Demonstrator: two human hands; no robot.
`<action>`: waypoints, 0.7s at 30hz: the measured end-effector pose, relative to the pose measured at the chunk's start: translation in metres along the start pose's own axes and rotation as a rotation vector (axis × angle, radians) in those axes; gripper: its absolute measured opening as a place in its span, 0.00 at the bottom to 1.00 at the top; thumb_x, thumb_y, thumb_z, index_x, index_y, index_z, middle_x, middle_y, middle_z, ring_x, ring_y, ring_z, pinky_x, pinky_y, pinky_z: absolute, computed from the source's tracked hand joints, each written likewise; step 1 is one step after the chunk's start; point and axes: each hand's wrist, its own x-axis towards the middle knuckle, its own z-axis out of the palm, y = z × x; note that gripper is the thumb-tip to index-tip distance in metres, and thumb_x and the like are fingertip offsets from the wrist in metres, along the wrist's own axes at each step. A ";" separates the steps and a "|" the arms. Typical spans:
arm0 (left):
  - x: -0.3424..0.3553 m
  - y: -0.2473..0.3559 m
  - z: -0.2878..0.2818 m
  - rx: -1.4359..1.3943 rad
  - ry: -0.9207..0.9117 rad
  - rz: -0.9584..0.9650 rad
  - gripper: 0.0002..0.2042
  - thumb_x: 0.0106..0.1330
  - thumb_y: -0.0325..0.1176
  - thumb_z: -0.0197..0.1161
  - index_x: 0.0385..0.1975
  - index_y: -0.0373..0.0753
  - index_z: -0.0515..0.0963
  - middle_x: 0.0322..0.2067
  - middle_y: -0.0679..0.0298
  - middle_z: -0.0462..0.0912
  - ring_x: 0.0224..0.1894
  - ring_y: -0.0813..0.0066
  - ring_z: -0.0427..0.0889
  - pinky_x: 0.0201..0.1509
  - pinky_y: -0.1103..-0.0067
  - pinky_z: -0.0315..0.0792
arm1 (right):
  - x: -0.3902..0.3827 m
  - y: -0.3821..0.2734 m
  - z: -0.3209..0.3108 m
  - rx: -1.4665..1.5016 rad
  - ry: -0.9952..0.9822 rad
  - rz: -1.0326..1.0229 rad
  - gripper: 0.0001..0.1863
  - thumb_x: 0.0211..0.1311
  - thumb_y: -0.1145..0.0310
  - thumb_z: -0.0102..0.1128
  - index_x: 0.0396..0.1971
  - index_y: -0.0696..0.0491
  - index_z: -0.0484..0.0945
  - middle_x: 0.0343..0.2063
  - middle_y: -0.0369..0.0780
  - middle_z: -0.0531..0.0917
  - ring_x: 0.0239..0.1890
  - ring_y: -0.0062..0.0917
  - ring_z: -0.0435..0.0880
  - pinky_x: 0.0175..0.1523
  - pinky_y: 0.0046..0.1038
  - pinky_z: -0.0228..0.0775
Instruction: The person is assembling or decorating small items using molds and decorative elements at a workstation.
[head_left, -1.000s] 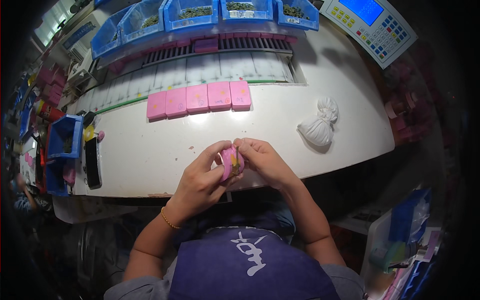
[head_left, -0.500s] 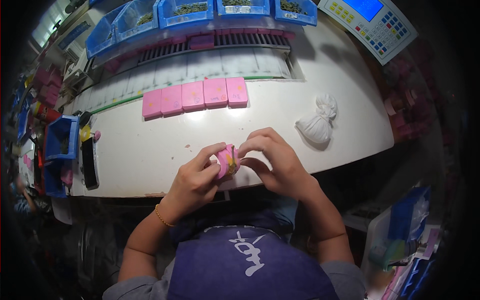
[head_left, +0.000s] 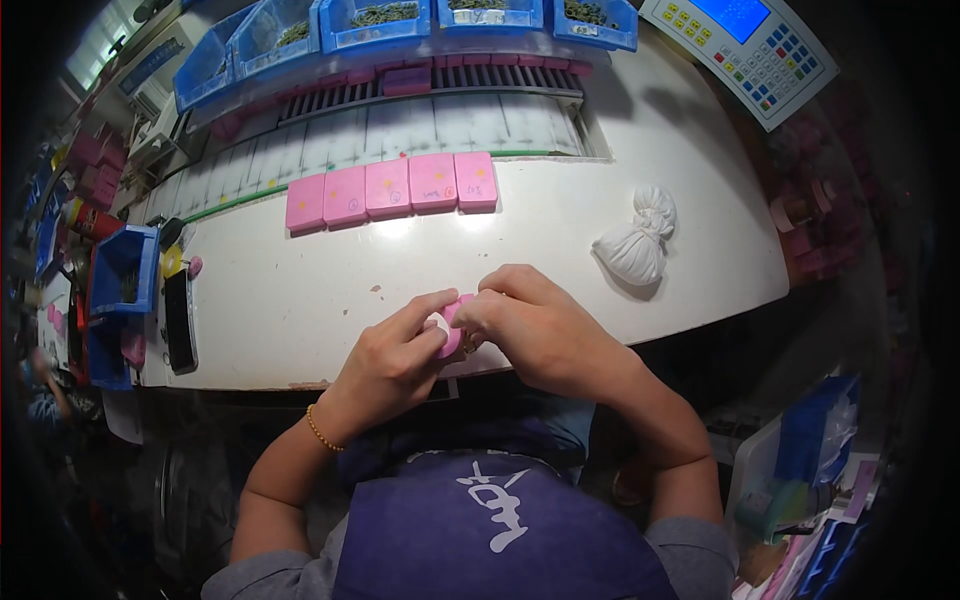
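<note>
Near the front edge of the white table, my left hand (head_left: pixel 392 345) grips a small pink rubbery block (head_left: pixel 452 312), thumb and fingers closed about its left side. A pale patch shows on the block beside the left thumb. From the right, my right hand (head_left: pixel 525 322) reaches over the same block, its bent fingers pressed against it. They cover most of its face, and only a bit of something yellow-brown peeks out under them. Farther back, several pink blocks (head_left: pixel 388 191) with yellow spots and pen marks lie side by side in a row.
A tied white cloth pouch (head_left: pixel 638 240) lies at right. Blue bins (head_left: pixel 375 22) of small greenish pieces line the back, above a slatted rack (head_left: pixel 450 82). A keypad device (head_left: pixel 750 55) stands back right. At left are a black flat object (head_left: pixel 181 322) and blue bins (head_left: pixel 126 270).
My right hand has moved left and closed over the pink block, covering the yellow-green piece that showed in it before. My left hand keeps its hold.
</note>
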 end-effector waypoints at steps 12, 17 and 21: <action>0.003 0.001 -0.005 -0.038 -0.088 -0.030 0.08 0.51 0.19 0.66 0.28 0.30 0.72 0.52 0.49 0.77 0.34 0.58 0.83 0.35 0.70 0.79 | 0.002 0.004 0.008 -0.339 0.013 -0.290 0.16 0.57 0.70 0.55 0.45 0.58 0.71 0.35 0.41 0.75 0.40 0.34 0.73 0.49 0.31 0.67; 0.000 -0.005 -0.006 -0.073 -0.107 -0.078 0.08 0.50 0.19 0.65 0.28 0.31 0.73 0.52 0.51 0.77 0.34 0.57 0.83 0.35 0.69 0.80 | -0.002 0.004 0.008 -0.242 -0.013 -0.207 0.17 0.57 0.71 0.54 0.47 0.58 0.70 0.35 0.42 0.75 0.40 0.35 0.72 0.49 0.33 0.66; -0.002 -0.009 -0.004 -0.105 -0.061 -0.094 0.10 0.49 0.20 0.69 0.30 0.32 0.76 0.52 0.53 0.78 0.28 0.65 0.80 0.32 0.73 0.76 | -0.002 0.013 0.003 -0.134 0.075 -0.225 0.17 0.58 0.74 0.52 0.48 0.57 0.69 0.36 0.43 0.75 0.40 0.37 0.72 0.49 0.35 0.66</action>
